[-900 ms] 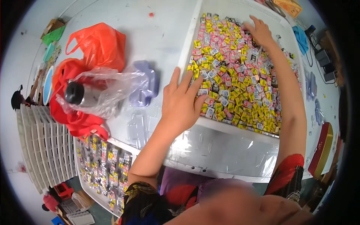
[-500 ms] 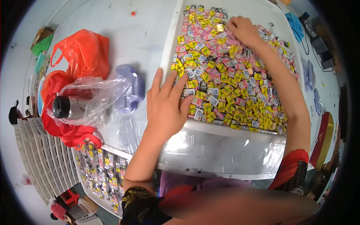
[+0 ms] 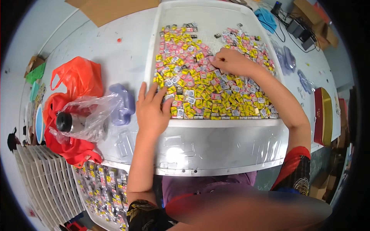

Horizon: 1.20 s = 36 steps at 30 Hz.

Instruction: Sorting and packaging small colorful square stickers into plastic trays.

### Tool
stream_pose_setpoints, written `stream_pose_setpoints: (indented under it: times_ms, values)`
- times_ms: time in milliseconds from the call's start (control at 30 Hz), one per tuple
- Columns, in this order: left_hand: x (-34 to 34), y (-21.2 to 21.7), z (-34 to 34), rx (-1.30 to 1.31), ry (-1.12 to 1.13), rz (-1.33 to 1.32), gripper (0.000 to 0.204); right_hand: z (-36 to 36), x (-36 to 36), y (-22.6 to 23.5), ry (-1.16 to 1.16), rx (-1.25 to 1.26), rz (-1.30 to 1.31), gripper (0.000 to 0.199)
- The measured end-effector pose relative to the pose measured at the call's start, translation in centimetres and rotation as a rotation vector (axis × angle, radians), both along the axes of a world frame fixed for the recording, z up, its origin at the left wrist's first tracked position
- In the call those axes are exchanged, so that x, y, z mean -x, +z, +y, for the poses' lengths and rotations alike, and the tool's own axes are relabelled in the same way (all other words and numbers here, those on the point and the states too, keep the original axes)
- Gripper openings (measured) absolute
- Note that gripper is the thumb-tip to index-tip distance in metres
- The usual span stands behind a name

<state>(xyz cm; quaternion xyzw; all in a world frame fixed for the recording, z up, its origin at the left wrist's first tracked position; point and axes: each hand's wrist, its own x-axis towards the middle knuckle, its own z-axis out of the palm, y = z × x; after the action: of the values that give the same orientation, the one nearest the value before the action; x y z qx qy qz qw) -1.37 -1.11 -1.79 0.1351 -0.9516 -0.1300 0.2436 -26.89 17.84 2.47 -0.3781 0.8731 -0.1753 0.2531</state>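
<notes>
A white tray in front of me holds a spread of tiny yellow, pink, white and black packet-like boxes. My left hand lies with fingers spread across the tray's left rim, its fingertips beside the nearest boxes. Over the middle of the spread, my right hand has its fingers curled together and down among pink boxes. Whatever those fingertips may pinch is hidden. The tray's mesh bottom shows behind the boxes at the far side.
Left of the tray stand an orange plastic bag, a bagged bottle and clear plastic shells. Another filled tray sits lower left by stacked white trays. At right are a red-and-gold box, blue cloth and black adapters.
My right hand has come nearer, from the far boxes to the middle of the spread, its fingers now curled. The view has shifted, showing more of the tray's far end and a cardboard box.
</notes>
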Motion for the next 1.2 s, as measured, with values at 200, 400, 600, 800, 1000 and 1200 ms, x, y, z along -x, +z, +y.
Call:
stream_pose_setpoints:
  times_ms: [200, 400, 600, 800, 1000, 1200]
  values:
    - [0.1, 0.5, -0.1, -0.005, -0.009, -0.049, 0.033, 1.8, 5.7, -0.1, -0.027, 0.468, 0.241, 0.035]
    - [0.5, 0.6, 0.2, 0.008, -0.064, -0.051, 0.031, 4.5, 26.1, -9.0, -0.350, 0.378, 0.519, 0.056]
    - [0.1, 1.3, 0.5, 0.007, -0.034, -0.093, 0.031, 0.1, 20.9, -9.4, -0.301, -0.147, 0.769, 0.071]
    - [0.3, 1.1, 0.3, 0.032, -0.031, -0.091, 0.030, 1.5, 12.4, -8.1, -0.069, 0.100, 0.899, 0.039]
    - [0.4, 0.5, 0.1, 0.046, -0.039, -0.052, 0.030, 2.6, 14.9, -7.2, -0.003, -0.018, 0.569, 0.037]
    - [0.7, 0.0, 0.0, 0.036, -0.048, -0.019, 0.029, 5.8, 12.3, -6.2, -0.090, 0.270, 0.237, 0.044]
